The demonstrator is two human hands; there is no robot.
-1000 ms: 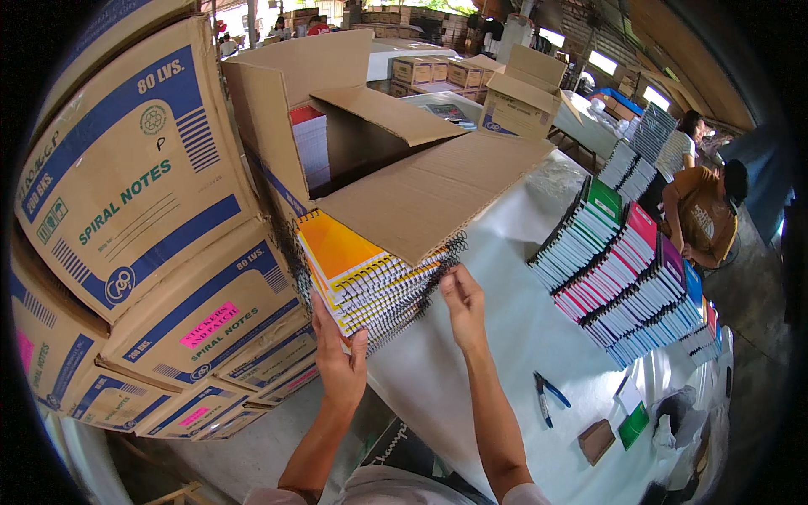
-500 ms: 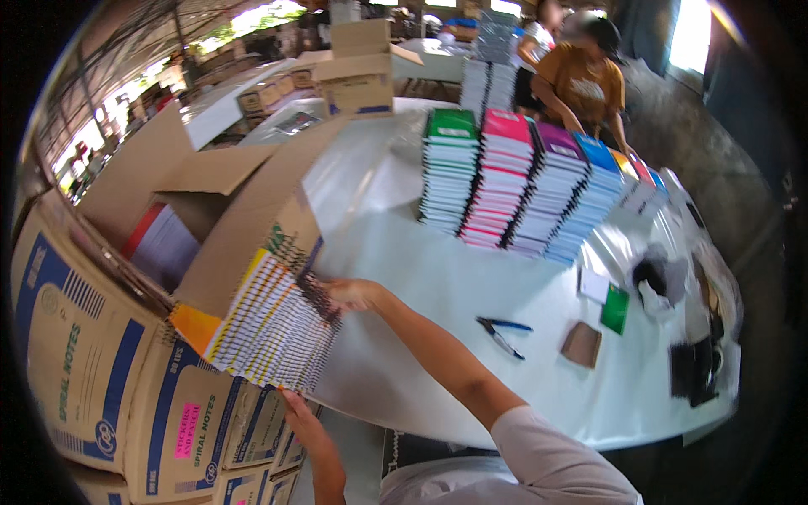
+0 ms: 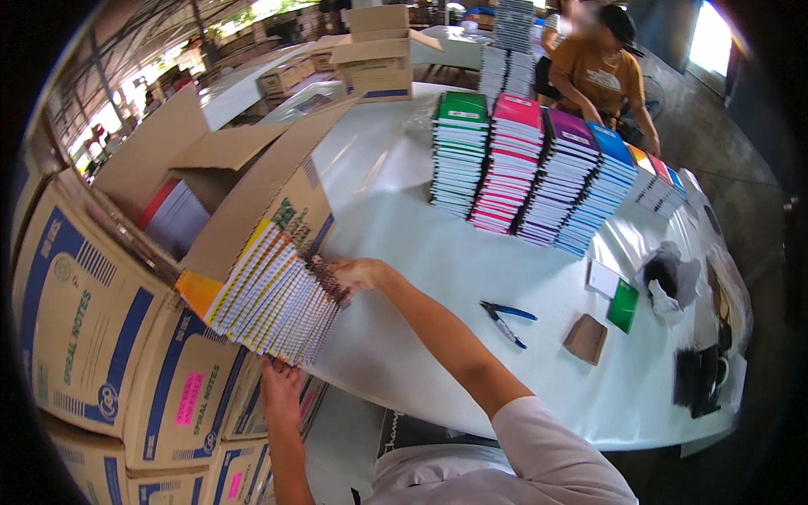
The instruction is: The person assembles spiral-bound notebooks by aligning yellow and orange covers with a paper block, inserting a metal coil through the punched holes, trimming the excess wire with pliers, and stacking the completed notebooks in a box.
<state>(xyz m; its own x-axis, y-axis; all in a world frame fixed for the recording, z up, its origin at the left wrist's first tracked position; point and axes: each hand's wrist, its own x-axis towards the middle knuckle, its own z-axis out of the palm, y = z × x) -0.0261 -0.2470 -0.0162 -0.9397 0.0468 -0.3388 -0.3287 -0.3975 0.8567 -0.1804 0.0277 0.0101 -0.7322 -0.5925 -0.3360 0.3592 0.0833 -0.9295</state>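
A tilted stack of spiral notebooks (image 3: 268, 299) with yellow-orange covers lies against the open cardboard box (image 3: 263, 220) at the table's left edge. My right hand (image 3: 355, 274) grips the stack along its dark spiral side, its fingertips partly hidden behind the coils. Under the stack's near end, my left hand (image 3: 280, 379) is bent against the lowest notebooks; some of its fingers are hidden beneath them. Inside the box, part of a red-and-white notebook or pad (image 3: 175, 215) shows.
Tall notebook stacks in green (image 3: 459, 156), pink, purple and blue stand mid-table. Blue-handled pliers (image 3: 507, 323), a brown block (image 3: 585, 339) and a small green notebook (image 3: 623, 305) lie to the right. Closed cartons (image 3: 80, 311) are piled at left. A person (image 3: 602, 80) works across the table.
My left hand has moved left and up along the stack's underside. My right hand keeps its hold on the spiral side. The whole view has shifted slightly.
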